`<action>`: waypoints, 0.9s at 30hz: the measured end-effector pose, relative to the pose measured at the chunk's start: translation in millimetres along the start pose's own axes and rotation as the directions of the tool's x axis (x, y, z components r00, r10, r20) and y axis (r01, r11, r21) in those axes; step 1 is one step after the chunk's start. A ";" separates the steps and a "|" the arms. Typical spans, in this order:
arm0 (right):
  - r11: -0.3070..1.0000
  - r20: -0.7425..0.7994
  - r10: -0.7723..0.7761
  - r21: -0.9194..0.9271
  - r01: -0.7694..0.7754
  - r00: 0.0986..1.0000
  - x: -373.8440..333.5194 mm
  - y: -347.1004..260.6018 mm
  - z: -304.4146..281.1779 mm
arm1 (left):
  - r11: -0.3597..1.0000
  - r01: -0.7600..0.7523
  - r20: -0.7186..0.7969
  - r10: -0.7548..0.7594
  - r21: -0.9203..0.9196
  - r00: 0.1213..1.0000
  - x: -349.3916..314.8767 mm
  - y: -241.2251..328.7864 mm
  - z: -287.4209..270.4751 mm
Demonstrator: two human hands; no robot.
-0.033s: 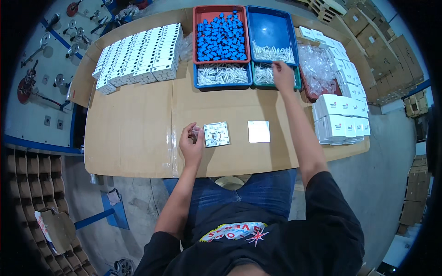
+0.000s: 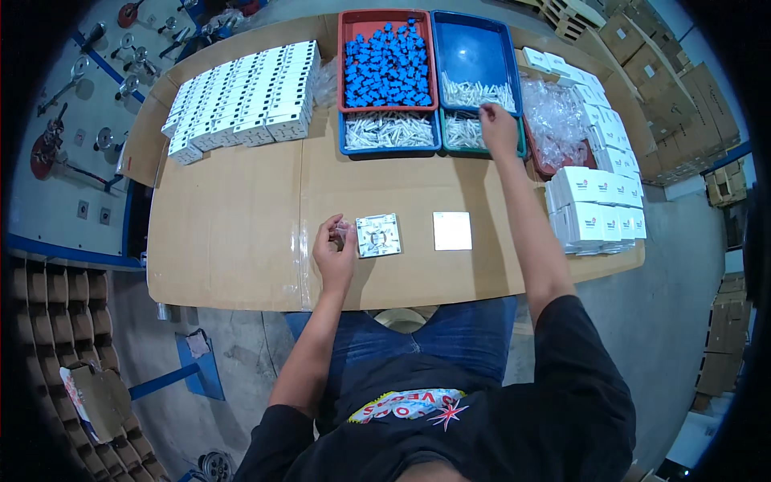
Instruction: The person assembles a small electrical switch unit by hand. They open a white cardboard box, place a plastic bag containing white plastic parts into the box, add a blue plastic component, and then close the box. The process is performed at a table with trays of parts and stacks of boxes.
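A square, pale unit (image 2: 378, 235) lies face up on the cardboard-covered tabletop (image 2: 233, 233), nearer the near edge than the far one and roughly midway between the left and right edges. Its face shows a round metallic centre and small fittings near the corners. Just beside its left side, a small, clear plastic piece (image 2: 341, 230) is held in the left hand (image 2: 334, 254); its exact shape is unclear. Toward the tabletop's far edge, right of the middle, slim white pieces (image 2: 461, 132) lie loose and jumbled in a green tray (image 2: 464, 152), close to the right hand (image 2: 499, 133).
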State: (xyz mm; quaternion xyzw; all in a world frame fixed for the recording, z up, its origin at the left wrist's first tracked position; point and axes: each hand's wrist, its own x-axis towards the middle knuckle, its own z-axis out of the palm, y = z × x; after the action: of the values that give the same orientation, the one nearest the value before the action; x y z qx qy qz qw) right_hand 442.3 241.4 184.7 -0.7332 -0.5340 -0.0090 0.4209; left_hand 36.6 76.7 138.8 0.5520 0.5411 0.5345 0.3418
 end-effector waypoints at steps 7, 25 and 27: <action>0.924 0.009 -0.146 -0.357 0.139 0.989 58.1 35.9 9.5 | 0.999 0.008 0.011 -0.008 0.050 1.000 0.6 -4.7 -1.0; 0.949 0.046 -0.011 -0.315 0.025 0.999 65.1 53.6 0.0 | 0.996 -0.035 0.039 0.032 0.080 0.999 1.8 1.1 1.0; 0.966 0.027 -0.023 -0.258 0.030 0.999 58.9 51.9 -8.2 | 0.997 -0.029 0.041 0.027 0.071 0.999 2.1 3.0 2.2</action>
State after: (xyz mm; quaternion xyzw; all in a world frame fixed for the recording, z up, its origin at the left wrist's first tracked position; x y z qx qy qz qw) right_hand 512.2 278.0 185.7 -0.7748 -0.5430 -0.0754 0.3150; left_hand 39.1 78.6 141.7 0.5821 0.5450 0.5083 0.3253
